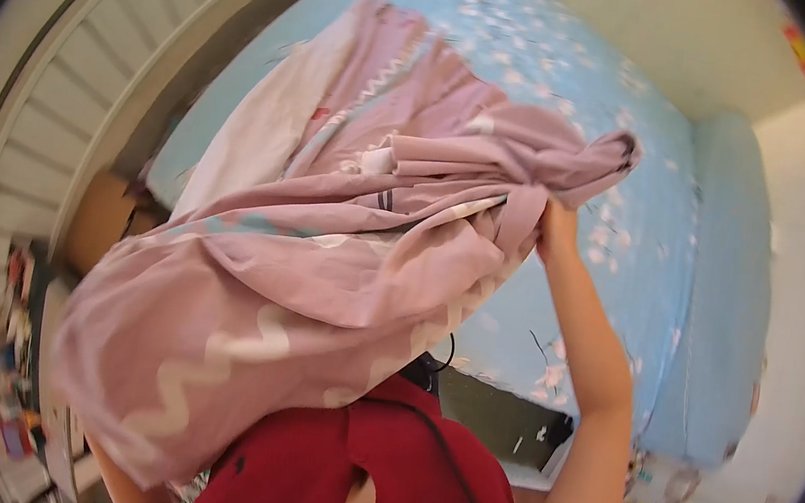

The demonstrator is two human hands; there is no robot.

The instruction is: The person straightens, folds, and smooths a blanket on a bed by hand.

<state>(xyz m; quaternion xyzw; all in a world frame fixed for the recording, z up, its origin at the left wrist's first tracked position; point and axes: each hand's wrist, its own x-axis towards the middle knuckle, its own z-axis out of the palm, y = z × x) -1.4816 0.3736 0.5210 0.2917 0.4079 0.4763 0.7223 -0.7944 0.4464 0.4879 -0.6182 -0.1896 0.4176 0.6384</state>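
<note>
A large pink cloth point(320, 272) with white wavy lines and pale blue patches hangs in folds across the middle of the view. My right hand point(554, 225) is closed on a bunched part of it, with a twisted end sticking out above the fist. At the lower left my forearm goes under the cloth, and the left hand itself is hidden. The far part of the cloth lies over a bed with a light blue flowered sheet point(609, 287).
A blue headboard or cushion point(724, 291) stands at the bed's right end by the wall. Left are a brown box point(97, 219), a white slatted panel point(82, 81) and cluttered shelves point(8, 354). A dark cable crosses my red top point(295, 470).
</note>
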